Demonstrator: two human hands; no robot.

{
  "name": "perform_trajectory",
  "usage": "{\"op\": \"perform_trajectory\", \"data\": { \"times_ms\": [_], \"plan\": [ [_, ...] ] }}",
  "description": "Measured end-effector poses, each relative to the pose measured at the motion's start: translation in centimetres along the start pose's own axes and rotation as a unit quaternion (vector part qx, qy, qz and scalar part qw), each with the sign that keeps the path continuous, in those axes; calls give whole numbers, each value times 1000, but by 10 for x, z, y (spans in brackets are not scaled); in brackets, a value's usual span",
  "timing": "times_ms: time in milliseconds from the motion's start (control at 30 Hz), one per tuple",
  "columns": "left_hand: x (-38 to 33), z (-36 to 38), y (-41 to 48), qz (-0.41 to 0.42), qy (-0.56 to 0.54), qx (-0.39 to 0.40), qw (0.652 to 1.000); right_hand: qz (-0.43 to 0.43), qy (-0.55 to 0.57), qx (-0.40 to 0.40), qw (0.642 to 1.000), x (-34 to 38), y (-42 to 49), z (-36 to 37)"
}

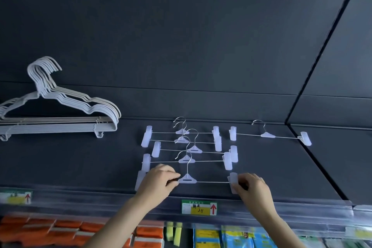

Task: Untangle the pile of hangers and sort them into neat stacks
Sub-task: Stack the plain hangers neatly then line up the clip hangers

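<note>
Where a dark shelf top [181,56] fills most of the frame, hangers lie on it in sorted groups.

At the left of the frame sits a nested stack of white and beige clothes hangers [60,110], hooks pointing up-frame, with orange packs [40,229] on a lower level at the bottom left. At centre a staggered group of clear clip hangers [190,150] overlaps, and one lone clip hanger [267,135] lies apart at centre right. Nearest the lower edge lies the front clip hanger [187,179]. The left hand [157,182], fingers curled, grips its wire bar just left of the middle piece. The right hand [251,189] pinches its right clip [234,182] between thumb and fingers. A green and yellow price label [199,207] sits on the shelf's front edge below.
</note>
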State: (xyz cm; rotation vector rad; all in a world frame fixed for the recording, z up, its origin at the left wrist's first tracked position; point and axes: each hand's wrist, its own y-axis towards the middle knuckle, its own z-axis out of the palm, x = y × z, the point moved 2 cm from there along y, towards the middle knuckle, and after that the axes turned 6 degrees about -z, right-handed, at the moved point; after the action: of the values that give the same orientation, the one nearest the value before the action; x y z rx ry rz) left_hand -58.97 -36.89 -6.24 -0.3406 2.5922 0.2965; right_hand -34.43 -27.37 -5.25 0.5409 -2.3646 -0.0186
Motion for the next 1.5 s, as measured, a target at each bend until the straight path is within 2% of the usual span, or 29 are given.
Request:
{"op": "perform_trajectory", "data": {
  "times_ms": [100, 167, 233, 300, 367, 733, 933, 1100, 1233, 1333, 1500],
  "plan": [
    [9, -21, 6, -15, -41, -119, 992, 38, 44, -20, 998, -1, 27, -10],
    [24, -35, 14, -88, -55, -197, 975, 68, 79, -14, 994, 1, 46, -15],
    [33, -44, 23, -204, -74, -168, 962, 93, 97, 25, 991, 4, 60, -14],
    [38, -40, 29, -272, -104, -75, 954, 92, 94, 50, 990, 6, 72, -9],
    [37, -34, 31, -273, -113, -41, 955, 85, 97, 59, 990, 6, 79, -2],
    [64, -44, 22, -242, -132, -84, 958, 57, 153, 19, 986, 4, 75, 13],
    [66, -44, 18, -243, -140, -76, 957, -17, 176, -17, 984, 18, 76, 19],
    [68, -46, 19, -260, -169, -60, 949, -29, 187, -43, 981, 22, 75, 22],
    [67, -51, 25, -303, -204, -63, 929, -10, 213, -31, 976, 13, 77, 25],
    [63, -58, 36, -298, -206, -85, 928, -19, 211, -24, 977, 9, 77, 25],
    [62, -57, 55, -292, -263, -31, 919, -36, 212, -1, 977, 6, 80, 28]
  ]
}}
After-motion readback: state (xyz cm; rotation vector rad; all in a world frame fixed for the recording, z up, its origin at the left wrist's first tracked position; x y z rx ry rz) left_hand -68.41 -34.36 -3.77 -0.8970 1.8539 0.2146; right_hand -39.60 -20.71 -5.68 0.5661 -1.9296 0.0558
